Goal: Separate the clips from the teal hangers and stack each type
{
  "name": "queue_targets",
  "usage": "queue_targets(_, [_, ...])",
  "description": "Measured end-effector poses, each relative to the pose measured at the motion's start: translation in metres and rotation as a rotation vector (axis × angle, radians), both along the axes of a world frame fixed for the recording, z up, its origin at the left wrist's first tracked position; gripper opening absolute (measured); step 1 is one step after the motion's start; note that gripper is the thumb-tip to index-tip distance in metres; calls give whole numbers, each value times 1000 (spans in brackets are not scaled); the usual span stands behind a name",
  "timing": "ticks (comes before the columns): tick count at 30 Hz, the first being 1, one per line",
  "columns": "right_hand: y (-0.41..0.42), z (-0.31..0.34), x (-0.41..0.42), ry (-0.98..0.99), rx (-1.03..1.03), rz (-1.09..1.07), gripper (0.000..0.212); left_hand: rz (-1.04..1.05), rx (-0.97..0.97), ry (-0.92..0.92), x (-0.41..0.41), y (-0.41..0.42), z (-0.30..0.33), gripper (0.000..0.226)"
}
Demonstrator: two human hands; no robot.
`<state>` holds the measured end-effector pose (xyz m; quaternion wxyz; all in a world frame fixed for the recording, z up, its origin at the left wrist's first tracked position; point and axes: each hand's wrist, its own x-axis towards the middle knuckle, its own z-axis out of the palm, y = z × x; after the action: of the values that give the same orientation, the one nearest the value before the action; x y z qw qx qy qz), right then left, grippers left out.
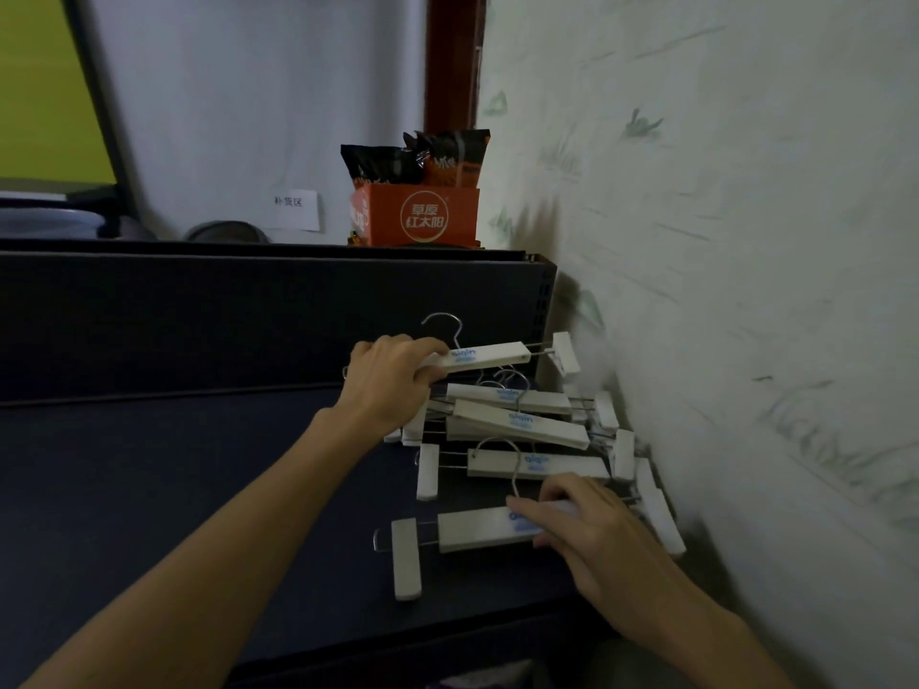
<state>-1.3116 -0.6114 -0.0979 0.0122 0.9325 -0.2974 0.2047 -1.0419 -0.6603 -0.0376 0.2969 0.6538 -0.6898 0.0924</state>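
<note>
Two bare forearms, left grip (pixel 393 385), right grip (pixel 587 527), no sleeves, no jewellery

head view, angled down, close over shelf (pixel 149 489)

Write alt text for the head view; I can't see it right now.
A left hand grips a white bar-shaped clip hanger with a metal hook above a loose pile of matching hangers on a dark surface beside a patterned wall. The right hand rests on the nearest hanger.
</note>
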Motion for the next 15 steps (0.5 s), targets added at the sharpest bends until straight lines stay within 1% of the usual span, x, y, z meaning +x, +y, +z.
queue_targets(5, [16,3,7,-36,23,42,64,11,12,23,8,23,-6,30])
queue_targets(7, [21,8,16,-52,9,65,62,13,4,34,18,37,-7,31])
queue_targets(10, [31,13,39,-54,-10,100,56,55,1,53,46,64,-8,32])
queue_targets(15, [57,12,98,-50,9,165,57,188,1,82,113,124,-5,31])
